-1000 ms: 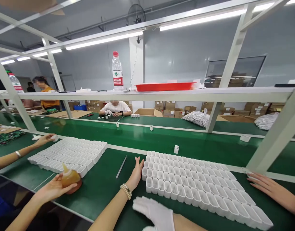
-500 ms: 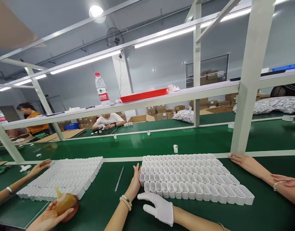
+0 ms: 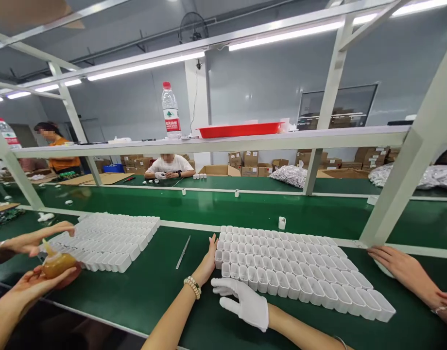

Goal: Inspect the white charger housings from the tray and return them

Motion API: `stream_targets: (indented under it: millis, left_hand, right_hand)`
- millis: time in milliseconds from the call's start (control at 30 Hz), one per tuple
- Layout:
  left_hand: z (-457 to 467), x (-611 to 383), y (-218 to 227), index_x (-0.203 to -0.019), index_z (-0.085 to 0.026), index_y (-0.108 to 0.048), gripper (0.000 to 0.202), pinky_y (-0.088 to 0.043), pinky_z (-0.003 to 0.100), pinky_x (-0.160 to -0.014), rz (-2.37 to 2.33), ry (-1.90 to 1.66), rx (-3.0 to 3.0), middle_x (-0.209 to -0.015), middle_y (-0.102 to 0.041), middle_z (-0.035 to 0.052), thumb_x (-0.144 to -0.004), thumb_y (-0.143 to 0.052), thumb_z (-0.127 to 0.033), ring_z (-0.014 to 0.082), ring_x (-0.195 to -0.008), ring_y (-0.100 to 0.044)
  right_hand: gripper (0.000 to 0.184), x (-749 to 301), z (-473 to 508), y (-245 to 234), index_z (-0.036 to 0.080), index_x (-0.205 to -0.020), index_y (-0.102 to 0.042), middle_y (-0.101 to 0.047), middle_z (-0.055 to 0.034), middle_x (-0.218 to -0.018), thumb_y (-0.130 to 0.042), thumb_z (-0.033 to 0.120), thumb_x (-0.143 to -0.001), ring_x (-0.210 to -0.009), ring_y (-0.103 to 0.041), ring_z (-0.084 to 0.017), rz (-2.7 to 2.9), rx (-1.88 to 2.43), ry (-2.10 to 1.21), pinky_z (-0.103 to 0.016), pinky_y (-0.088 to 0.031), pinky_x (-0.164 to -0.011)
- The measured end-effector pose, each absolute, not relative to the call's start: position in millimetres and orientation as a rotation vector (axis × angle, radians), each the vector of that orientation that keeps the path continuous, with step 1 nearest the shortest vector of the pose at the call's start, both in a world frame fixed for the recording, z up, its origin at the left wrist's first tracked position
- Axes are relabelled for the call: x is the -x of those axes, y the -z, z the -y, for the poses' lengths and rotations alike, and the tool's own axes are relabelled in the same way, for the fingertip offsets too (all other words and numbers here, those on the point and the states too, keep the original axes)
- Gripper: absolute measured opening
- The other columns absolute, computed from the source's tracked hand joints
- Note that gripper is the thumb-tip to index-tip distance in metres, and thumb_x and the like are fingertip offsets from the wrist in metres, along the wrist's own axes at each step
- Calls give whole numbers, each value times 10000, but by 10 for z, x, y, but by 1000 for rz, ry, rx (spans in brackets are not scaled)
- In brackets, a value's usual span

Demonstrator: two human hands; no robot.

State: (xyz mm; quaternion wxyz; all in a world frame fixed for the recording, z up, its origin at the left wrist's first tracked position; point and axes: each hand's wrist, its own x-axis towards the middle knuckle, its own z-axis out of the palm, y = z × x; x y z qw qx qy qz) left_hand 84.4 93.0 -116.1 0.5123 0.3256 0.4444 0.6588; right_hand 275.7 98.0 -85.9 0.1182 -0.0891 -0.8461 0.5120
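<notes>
Rows of small white open-topped plastic cases stand packed in a block on the green table in front of me. My left hand, bare and with a beaded bracelet at the wrist, lies with straight fingers along the block's left end. My right hand, in a white glove, is just before the block's near left corner. Its thumb is apart from its fingers and nothing is in it. Metal tweezers lie on the table left of my left hand.
At left, a co-worker's hands hold a squeeze bottle of amber liquid near another block of white cases. Another person's hand rests at right. A single white case stands beyond the pale strip. Overhead shelf posts rise from the table.
The view has tilted down and levelled. The co-worker at left has drawn the bottle left and brought the other hand to it. My hands keep their places at the block.
</notes>
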Motion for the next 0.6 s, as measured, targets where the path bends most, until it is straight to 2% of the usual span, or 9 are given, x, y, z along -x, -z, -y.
stream_targets:
  millis: [100, 167, 233, 333, 500, 600]
  left_hand:
    - [-933, -904, 1151, -1617, -291, -47, 779, -123, 408, -1276, -1035, -1613, -789, -1675, -144, 11, -994, -281, -695, 240, -1548, -133]
    - [-942, -934, 1152, -1619, -276, -69, 796, -107, 404, -1276, -1024, -1626, -792, -1677, -150, 16, -988, -303, -700, 244, -1550, -105]
    - [-954, -952, 1162, -1620, -275, -79, 818, -102, 383, -1276, -1031, -1631, -799, -1681, -143, 13, -975, -323, -715, 240, -1551, -91]
    - [-970, -959, 1203, -1619, -291, -68, 853, -106, 380, -1277, -1070, -1613, -815, -1687, -136, 16, -950, -336, -748, 248, -1552, -103]
    - [-1013, -943, 1318, -1618, -302, -70, 887, -82, 367, -1276, -1151, -1554, -849, -1697, -68, 6, -919, -309, -794, 264, -1554, -46]
    - [-1064, -937, 1360, -1614, -321, -19, 883, -61, 373, -1278, -1199, -1513, -859, -1701, -22, -14, -920, -287, -797, 268, -1559, -32]
  right_hand:
    - [475, -2730, -1251, 551, 204, -1321, -631, -711, -104, -1274, -477, 507, -989, -1204, -660, -227, 2550, 326, -1317, -411, -503, -1104]
    - [409, -2549, -1610, 354, 212, -1317, -630, -666, -108, -1346, -437, 421, -1023, -1312, -580, -233, 2573, 465, -1139, -443, -408, -1184]
    - [393, -2281, -2020, 240, 156, -1348, -591, -592, -158, -1423, -438, 330, -1030, -1380, -507, -258, 2566, 654, -966, -488, -328, -1224]
    - [408, -1917, -2498, 261, 150, -1360, -557, -585, -166, -1403, -531, 354, -1008, -1326, -540, -298, 2570, 898, -817, -582, -390, -1148]
    - [326, -1729, -2695, 470, 162, -1122, -681, -704, -92, -1161, -569, 439, -990, -1092, -664, -236, 2686, 975, -752, -491, -515, -1020]
    - [353, -1733, -2698, 506, 165, -1128, -685, -708, -95, -1171, -560, 465, -989, -1111, -661, -240, 2722, 972, -734, -499, -501, -1037]
